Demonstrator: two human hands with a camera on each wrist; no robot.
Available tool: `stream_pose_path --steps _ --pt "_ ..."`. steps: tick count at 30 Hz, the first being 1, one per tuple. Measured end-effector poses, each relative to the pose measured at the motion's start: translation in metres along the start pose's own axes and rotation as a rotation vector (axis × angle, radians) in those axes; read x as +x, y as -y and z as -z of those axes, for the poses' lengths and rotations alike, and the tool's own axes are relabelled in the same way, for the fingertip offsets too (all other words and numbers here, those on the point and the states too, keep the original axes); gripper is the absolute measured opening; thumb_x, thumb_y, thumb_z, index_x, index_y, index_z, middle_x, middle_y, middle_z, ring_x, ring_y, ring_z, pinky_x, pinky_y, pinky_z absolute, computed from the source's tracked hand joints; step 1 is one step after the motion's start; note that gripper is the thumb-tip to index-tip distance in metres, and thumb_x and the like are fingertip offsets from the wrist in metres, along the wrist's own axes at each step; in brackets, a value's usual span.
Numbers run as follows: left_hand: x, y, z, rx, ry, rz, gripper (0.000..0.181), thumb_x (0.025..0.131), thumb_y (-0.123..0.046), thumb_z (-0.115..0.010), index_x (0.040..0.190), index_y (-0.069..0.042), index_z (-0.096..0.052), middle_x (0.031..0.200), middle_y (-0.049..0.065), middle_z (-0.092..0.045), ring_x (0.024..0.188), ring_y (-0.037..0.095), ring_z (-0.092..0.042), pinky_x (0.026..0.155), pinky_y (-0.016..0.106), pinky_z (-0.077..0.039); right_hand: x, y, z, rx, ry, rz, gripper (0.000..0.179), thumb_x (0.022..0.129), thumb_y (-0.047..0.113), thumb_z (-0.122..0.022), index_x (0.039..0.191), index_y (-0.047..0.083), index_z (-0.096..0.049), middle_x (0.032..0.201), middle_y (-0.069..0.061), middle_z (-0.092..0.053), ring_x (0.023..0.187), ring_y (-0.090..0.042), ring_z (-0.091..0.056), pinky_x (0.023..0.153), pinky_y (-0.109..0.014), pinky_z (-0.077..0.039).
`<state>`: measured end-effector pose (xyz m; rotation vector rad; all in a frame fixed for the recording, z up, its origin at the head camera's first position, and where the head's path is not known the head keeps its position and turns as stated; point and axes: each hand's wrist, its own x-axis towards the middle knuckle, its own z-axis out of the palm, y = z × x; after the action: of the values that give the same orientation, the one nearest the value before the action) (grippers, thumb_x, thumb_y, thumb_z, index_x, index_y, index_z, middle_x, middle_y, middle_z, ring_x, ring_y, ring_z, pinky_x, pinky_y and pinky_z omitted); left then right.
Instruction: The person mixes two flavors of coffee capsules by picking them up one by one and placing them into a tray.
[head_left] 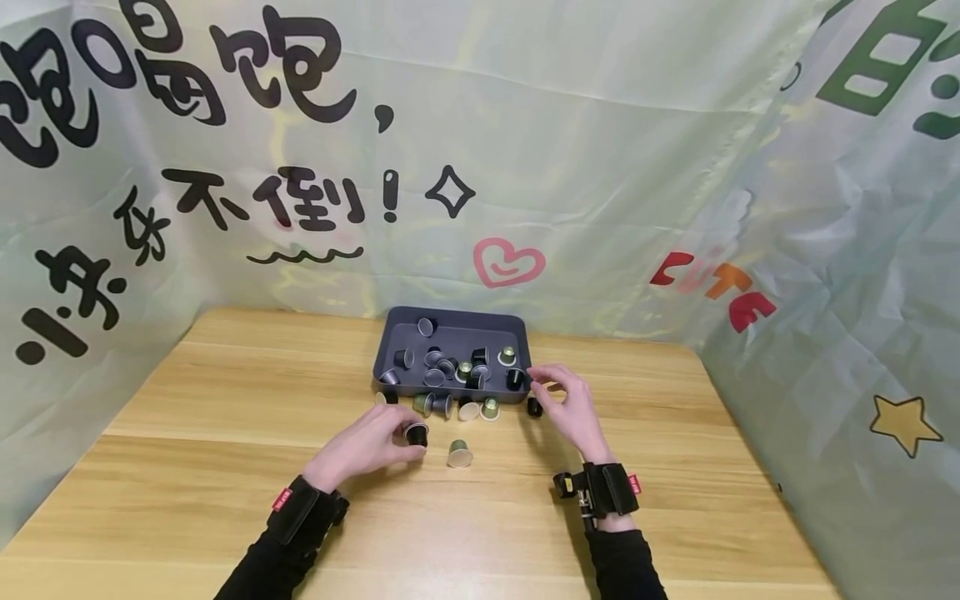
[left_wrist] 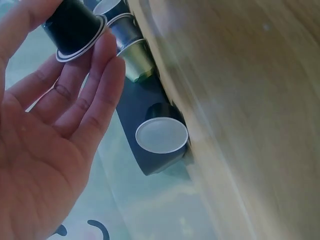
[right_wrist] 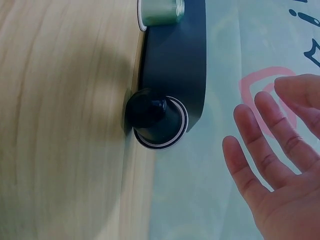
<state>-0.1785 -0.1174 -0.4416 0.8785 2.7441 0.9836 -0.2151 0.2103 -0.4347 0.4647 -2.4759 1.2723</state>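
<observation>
My left hand [head_left: 367,446] pinches a black coffee capsule [head_left: 416,434] between thumb and fingers, a little in front of the tray. The capsule's pale rim shows in the left wrist view. At the right end of the dark grey tray [head_left: 450,316], my right hand [head_left: 567,408] hovers with loosely bent fingers and nothing between them in the right wrist view. Its fingertips are close to a black capsule [head_left: 515,379] inside the tray. Another black capsule [head_left: 534,407] lies on the table just below that hand. A green capsule [head_left: 460,454] sits between my hands.
Several capsules in black, purple-grey and green lie scattered in the tray. A row along its front wall includes a green capsule [head_left: 490,408] and a purple-grey capsule [head_left: 443,406]. The wooden table [head_left: 247,375] meets a printed cloth backdrop [head_left: 600,167] behind and at the sides.
</observation>
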Motion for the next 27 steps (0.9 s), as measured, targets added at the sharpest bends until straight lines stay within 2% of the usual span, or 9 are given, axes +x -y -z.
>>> stream_pose_path --steps 5,12,18,24,27 --pt "0.001 -0.001 0.000 -0.020 -0.020 -0.007 0.023 0.086 -0.024 -0.078 0.104 -0.011 -0.071 0.094 -0.005 -0.070 0.082 0.007 -0.060 0.076 0.021 -0.054 0.000 0.002 0.000 0.006 -0.001 -0.001 0.025 0.091 0.000 -0.068 0.116 0.002 -0.072 0.113 -0.015 -0.073 0.100 -0.030 -0.067 0.090 -0.056 -0.056" --pt "0.002 -0.002 0.000 -0.032 -0.066 0.001 0.032 0.085 -0.024 -0.079 0.111 -0.008 -0.071 0.102 0.000 -0.073 0.089 0.010 -0.065 0.083 0.026 -0.057 0.000 0.001 0.001 0.011 0.002 0.002 0.025 0.091 0.000 -0.068 0.116 0.001 -0.071 0.112 -0.017 -0.073 0.100 -0.031 -0.067 0.089 -0.057 -0.056" --pt "0.006 -0.003 0.000 -0.079 -0.104 0.034 0.035 0.086 -0.022 -0.078 0.115 -0.005 -0.070 0.101 0.002 -0.072 0.089 0.011 -0.064 0.081 0.026 -0.057 0.000 0.001 0.001 0.012 0.005 0.003 0.026 0.090 0.000 -0.068 0.116 -0.003 -0.070 0.113 -0.021 -0.072 0.100 -0.030 -0.066 0.089 -0.057 -0.056" --pt "0.009 -0.002 0.003 -0.083 -0.168 0.066 0.034 0.087 -0.023 -0.077 0.116 -0.007 -0.070 0.102 0.002 -0.073 0.091 0.014 -0.064 0.085 0.037 -0.059 0.000 0.001 0.002 0.019 0.011 0.002 0.025 0.091 0.000 -0.067 0.116 -0.004 -0.070 0.113 -0.020 -0.072 0.101 -0.031 -0.066 0.090 -0.057 -0.056" --pt "0.012 -0.002 0.005 -0.073 -0.197 0.065 0.032 0.087 -0.022 -0.077 0.114 -0.006 -0.071 0.100 0.002 -0.072 0.089 0.015 -0.062 0.082 0.036 -0.057 0.000 0.001 0.002 0.016 0.014 0.004 0.025 0.091 0.001 -0.067 0.116 -0.003 -0.070 0.113 -0.019 -0.073 0.101 -0.031 -0.066 0.090 -0.056 -0.056"
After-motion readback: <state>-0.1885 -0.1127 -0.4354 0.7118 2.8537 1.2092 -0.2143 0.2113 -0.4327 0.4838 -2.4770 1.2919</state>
